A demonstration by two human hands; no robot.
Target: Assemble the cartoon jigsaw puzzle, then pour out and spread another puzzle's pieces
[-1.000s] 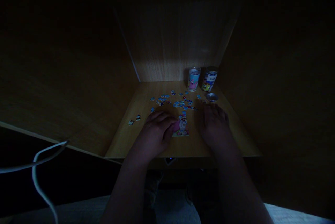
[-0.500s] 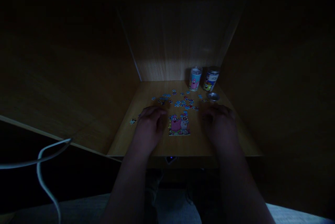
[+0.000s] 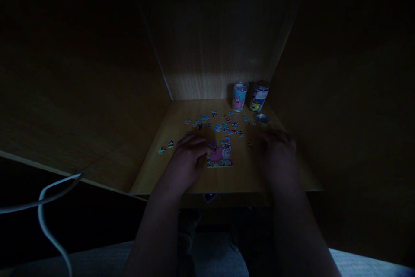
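Observation:
A partly joined jigsaw puzzle (image 3: pixel 226 154) with a pink cartoon figure lies near the front of the wooden surface. My left hand (image 3: pixel 188 154) rests at its left side, fingers stretched out, with its fingertips over the puzzle's left part. To the right, my right hand (image 3: pixel 278 151) hovers or rests apart from the puzzle, fingers bent and dim; whether they hold anything is hidden. A loose puzzle piece (image 3: pixel 250 144) lies just left of it. Several more loose pieces (image 3: pixel 223 127) are scattered behind the puzzle.
At the back right stand a clear-topped can (image 3: pixel 239 97) and a second can (image 3: pixel 259 97) with cartoon prints. A round metal lid (image 3: pixel 262 118) lies before them. Two pieces (image 3: pixel 162 150) sit at far left. Wooden panels enclose the surface; a white cable (image 3: pixel 41 214) hangs at left.
My left hand has shifted right, its fingertips now over the puzzle's left part. My right hand has moved slightly right, uncovering a loose piece. The view has shifted a little.

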